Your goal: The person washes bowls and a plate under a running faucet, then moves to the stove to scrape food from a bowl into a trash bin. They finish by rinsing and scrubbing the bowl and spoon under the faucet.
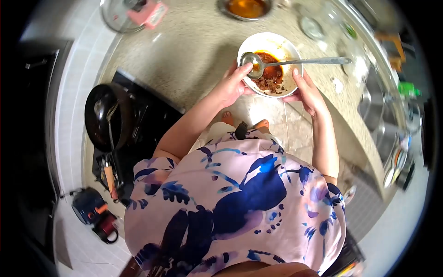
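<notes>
A white bowl [251,42] is held between my two hands over the counter's front edge. Inside it, dark red oily sauce [272,76] surrounds brown chopped bits. Across the bowl lies a metal ladle [304,61], its round head at the left and its handle reaching past the right rim. My left hand [233,87] is closed on the bowl's left side, with the thumb against the ladle's head. On the opposite side, my right hand [310,94] grips the rim, thumb on top. The fingers beneath the bowl are partly hidden.
A dark wok [99,124] with a utensil in it sits on the black stove [150,111] at left. Behind the bowl stands a metal dish of amber liquid [244,8]. Glass jars [312,27] line the right counter, near a sink [373,108].
</notes>
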A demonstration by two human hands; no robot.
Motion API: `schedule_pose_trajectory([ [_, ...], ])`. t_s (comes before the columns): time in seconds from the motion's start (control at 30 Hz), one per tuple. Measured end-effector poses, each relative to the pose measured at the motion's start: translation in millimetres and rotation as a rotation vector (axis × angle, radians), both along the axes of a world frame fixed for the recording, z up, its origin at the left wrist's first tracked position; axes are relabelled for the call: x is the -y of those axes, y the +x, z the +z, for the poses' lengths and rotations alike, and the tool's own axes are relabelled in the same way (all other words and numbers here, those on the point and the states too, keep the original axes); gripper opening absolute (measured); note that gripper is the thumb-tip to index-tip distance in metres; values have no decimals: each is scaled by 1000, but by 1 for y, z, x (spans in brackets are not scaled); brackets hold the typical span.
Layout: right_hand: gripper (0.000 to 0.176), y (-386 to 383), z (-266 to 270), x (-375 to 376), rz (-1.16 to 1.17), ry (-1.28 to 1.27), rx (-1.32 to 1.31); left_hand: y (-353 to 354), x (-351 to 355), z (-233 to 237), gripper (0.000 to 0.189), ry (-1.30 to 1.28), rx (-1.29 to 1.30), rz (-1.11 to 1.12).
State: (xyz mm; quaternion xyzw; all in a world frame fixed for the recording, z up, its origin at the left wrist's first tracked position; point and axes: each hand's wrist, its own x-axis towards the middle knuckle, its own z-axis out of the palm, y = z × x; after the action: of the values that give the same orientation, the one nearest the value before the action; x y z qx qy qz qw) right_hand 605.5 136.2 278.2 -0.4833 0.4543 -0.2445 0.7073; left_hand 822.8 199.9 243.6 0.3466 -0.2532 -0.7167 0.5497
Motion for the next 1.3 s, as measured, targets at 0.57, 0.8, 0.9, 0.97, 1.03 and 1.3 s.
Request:
schedule_pose_trajectory([
  [0.57, 14, -218, 29, -80, -411, -1018, -534, -191, 71, -57, 59, 26, -39, -568],
  [0.8, 13, -228, 21, -82, -353, -1132, -708, -232, 106, -50, 58, 71, -49, -777],
  [0.9, 13, -242, 27, -90, -368, -1105, -743, -259, 127, -49, 59, 84, -7, -844],
  [0.97, 13, -251, 34, -99, -348, -1032, -774, -272, 130, -54, 59, 132, -16, -849],
  [1.03, 14, -267, 38, -101, -420, -1034, -760, -287, 143, -55, 61, 135, -34, -871],
  [1.3, 20, -310, 25, -57, -535, -1112, -1043, -349, 182, -36, 58, 80, 118, -974],
])
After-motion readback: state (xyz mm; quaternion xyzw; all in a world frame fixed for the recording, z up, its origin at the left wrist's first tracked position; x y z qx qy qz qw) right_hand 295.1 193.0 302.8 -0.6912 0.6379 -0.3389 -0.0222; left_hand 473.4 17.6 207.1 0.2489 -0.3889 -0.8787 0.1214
